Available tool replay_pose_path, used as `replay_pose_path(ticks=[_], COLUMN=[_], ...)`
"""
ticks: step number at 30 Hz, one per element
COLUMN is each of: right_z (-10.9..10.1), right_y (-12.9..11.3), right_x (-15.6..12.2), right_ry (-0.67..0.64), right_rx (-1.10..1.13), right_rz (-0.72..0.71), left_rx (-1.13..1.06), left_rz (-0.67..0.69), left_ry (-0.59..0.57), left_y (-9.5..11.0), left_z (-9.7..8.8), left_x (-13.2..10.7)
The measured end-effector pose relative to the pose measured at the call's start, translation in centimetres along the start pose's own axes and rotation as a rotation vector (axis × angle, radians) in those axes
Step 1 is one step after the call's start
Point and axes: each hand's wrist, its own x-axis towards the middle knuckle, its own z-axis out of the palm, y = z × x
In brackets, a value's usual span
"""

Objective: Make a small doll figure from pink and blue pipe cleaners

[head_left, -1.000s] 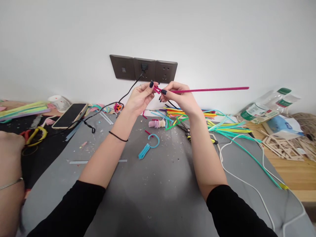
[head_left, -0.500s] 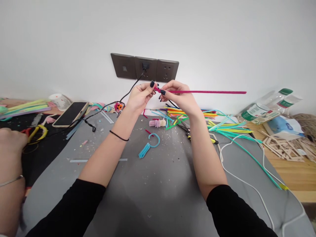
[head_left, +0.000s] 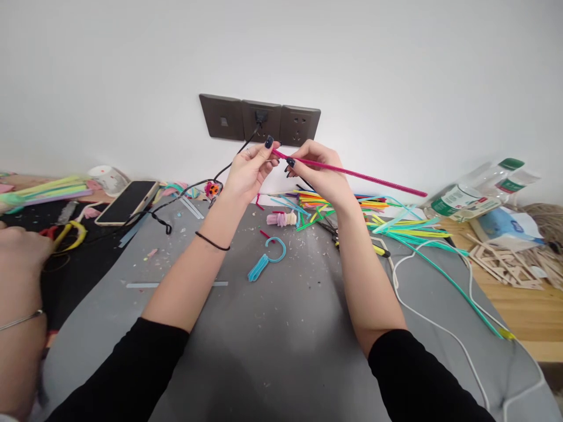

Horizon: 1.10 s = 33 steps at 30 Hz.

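A magenta pipe cleaner (head_left: pixel 373 175) is held up in front of the wall, between both hands. My left hand (head_left: pixel 255 167) pinches its left end between thumb and fingers. My right hand (head_left: pixel 320 170) grips it a little further along, and the long free part slants down to the right. Below the hands, a blue pipe cleaner (head_left: pixel 264 264) bent into a hook with a folded bundle lies on the grey mat (head_left: pixel 281 340). Behind it is a small pink and cream fuzzy piece (head_left: pixel 281 219).
Colourful pipe cleaners (head_left: pixel 343 200) lie along the wall. Bottles (head_left: pixel 479 187), a tissue pack (head_left: pixel 505 228) and wooden sticks (head_left: pixel 505 264) are at right. At left are a phone (head_left: pixel 127 202), yellow-handled scissors (head_left: pixel 70 237) and another person's hand (head_left: pixel 21 252). A white cable (head_left: pixel 435 319) crosses the mat.
The free end of the magenta pipe cleaner has swung downward, from nearly level to a slant. Both hands keep their pinch, with slight finger shifts.
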Motion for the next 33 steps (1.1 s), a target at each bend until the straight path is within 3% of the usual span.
replay_pose_path(ticks=[9, 24, 28, 33], right_z=[0.5, 0.5, 0.3, 0.1], right_y=[-0.2, -0.7, -0.5, -0.5], right_x=[0.1, 0.0, 0.0, 0.0], right_ry=[0.148, 0.088, 0.072, 0.039], right_rx=[-0.09, -0.201, -0.197, -0.155], right_rz=[-0.026, -0.104, -0.155, -0.098], left_rx=[-0.182, 0.151, 0.175, 0.169], left_rz=[-0.14, -0.083, -0.088, -0.083], left_ry=[0.031, -0.065, -0.08, -0.071], left_y=[-0.8, 0.7, 0.9, 0.9], left_z=[1.5, 1.2, 1.1, 1.1], left_x=[-0.7, -1.7, -1.8, -1.7])
